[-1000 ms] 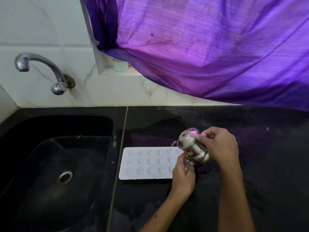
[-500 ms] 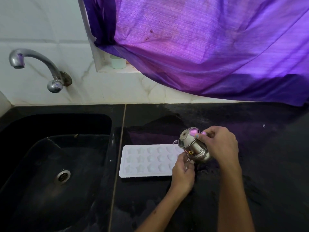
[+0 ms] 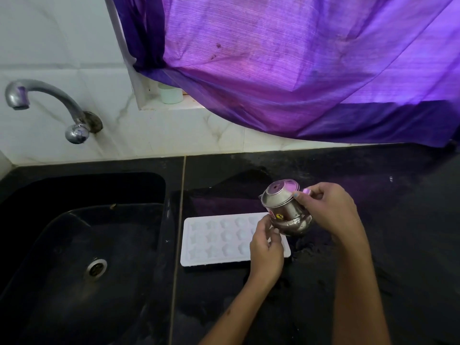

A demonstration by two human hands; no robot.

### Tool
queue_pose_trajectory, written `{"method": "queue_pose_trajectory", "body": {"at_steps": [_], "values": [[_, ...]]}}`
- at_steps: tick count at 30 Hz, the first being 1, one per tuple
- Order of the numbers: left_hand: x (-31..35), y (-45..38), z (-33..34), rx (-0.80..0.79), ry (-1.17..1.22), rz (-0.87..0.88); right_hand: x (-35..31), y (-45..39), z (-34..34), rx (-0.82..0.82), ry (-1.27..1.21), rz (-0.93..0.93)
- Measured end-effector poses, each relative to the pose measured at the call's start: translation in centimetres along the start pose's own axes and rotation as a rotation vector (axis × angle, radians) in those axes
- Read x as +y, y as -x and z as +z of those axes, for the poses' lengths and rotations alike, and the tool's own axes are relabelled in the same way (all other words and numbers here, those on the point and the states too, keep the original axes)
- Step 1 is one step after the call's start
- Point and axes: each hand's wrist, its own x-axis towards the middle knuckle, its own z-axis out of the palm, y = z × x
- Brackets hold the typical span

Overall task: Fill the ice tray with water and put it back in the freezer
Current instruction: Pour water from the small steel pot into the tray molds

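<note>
The steel pot (image 3: 286, 210) in the right hand (image 3: 328, 210) is tipping less steeply than a second ago; the thin stream seen at its spout a second ago is no longer showing. The left hand (image 3: 267, 250) is sitting slightly lower on the right end of the ice tray (image 3: 214, 240). The view is drifting, the tap (image 3: 47, 105) sliding toward the left edge.

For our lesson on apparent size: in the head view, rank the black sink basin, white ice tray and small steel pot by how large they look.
1. Black sink basin
2. White ice tray
3. Small steel pot
</note>
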Motion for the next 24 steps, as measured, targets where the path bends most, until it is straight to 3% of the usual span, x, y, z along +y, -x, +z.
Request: {"method": "queue_pose_trajectory", "body": {"at_steps": [24], "values": [[-0.6,0.2,-1.6,-0.044,-0.038,-0.067,-2.2,0.5,2.4,-0.031,0.209,-0.011]]}}
